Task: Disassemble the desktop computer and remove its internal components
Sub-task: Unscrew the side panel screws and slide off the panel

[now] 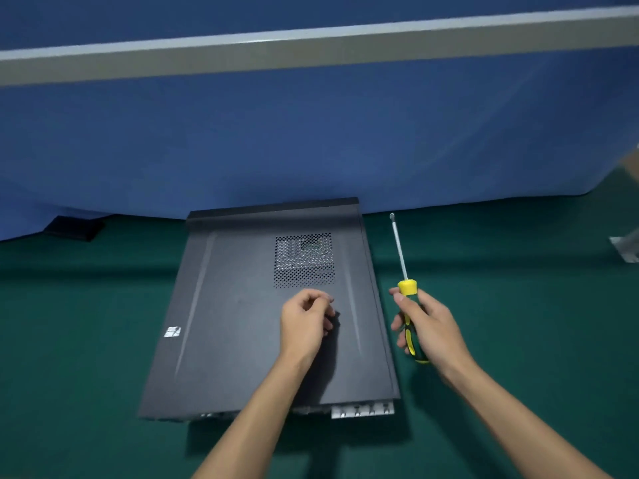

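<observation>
A dark grey desktop computer case [242, 323] lies flat on the green table, side panel up, with a perforated vent grille [304, 261] near its far right. My left hand [306, 319] hovers over the panel just below the grille, its fingers curled and thumb meeting the fingertips; nothing shows between them. To the right of the case, my right hand [430, 326] grips the yellow, green and black handle of a screwdriver [401, 257]. Its shaft points up and away from me. The case's metal rear panel [363, 409] faces me at the near edge.
A blue partition [311, 140] stands right behind the case. A small black object [74, 228] lies at the far left by the partition. A metal bracket [626, 248] sits at the right edge. Green table surface [518, 288] spreads on both sides of the case.
</observation>
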A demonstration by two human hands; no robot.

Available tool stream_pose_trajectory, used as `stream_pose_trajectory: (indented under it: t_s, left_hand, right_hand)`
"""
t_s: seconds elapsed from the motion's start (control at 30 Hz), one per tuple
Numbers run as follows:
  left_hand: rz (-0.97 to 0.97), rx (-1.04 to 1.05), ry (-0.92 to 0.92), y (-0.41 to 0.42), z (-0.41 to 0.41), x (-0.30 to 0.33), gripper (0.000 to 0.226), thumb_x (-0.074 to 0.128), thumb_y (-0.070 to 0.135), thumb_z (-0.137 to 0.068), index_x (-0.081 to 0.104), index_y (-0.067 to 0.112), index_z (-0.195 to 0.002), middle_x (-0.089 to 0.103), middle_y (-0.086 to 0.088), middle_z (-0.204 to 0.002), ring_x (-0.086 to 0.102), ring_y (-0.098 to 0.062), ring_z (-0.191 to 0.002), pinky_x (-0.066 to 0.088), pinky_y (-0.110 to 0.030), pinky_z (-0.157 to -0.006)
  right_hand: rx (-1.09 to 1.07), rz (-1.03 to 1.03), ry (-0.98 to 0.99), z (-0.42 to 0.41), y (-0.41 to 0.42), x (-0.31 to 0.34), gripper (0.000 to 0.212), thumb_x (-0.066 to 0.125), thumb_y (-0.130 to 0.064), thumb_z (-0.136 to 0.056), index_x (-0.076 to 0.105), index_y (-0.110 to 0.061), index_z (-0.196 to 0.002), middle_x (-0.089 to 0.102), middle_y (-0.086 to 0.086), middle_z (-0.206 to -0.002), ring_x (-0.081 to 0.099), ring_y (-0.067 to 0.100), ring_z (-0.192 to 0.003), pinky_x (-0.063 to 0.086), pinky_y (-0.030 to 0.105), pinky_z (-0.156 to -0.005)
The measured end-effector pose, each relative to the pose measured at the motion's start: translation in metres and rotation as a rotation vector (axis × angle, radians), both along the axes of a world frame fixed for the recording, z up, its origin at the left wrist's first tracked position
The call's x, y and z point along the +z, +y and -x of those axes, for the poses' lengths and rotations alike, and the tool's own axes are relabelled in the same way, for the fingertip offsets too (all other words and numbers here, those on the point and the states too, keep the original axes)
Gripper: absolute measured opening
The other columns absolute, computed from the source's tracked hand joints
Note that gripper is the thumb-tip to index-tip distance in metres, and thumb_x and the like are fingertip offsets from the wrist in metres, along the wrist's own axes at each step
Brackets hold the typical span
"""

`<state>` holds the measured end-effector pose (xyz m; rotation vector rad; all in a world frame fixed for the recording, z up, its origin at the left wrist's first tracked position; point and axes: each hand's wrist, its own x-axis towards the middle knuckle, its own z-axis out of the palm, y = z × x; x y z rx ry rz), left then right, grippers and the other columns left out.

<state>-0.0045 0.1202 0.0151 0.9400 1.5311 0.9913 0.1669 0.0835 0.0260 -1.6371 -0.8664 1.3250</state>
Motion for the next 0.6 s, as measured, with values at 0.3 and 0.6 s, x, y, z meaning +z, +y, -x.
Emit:
stream_pose_trajectory:
  t_s: [0.3, 0.6]
  left_hand:
    - [0.110, -0.066, -0.119, -0.110, 0.099, -0.007, 0.023, 0.037, -0.003, -0.089, 0.054, 0.011, -0.082, 0.057, 0.002, -0.051, 0.048, -0.012, -0.040, 0.040, -0.021, -0.039]
    - [0.313, -0.074, -0.448, -0.156, 0.172, -0.030, 0.029, 0.033, -0.009, -0.092, 0.056, 0.000, -0.108, 0.065, -0.015, -0.100, 0.065, -0.026, -0.092, 0.056, -0.032, -0.073]
  right_hand:
    - [-0.136, -0.019, 0.055, 0.127, -0.104, 0.009, 0.026, 0.044, -0.030, -0.098, 0.056, -0.009, -0.091, 0.057, 0.005, -0.056, 0.046, 0.016, -0.036, 0.034, 0.022, -0.037]
    - [-0.113, 0.053, 0.005, 0.222, -0.180, -0.005, 0.023, 0.051, -0.025, -0.096, 0.062, -0.007, -0.087, 0.062, 0.000, -0.063, 0.050, 0.015, -0.040, 0.038, 0.023, -0.036]
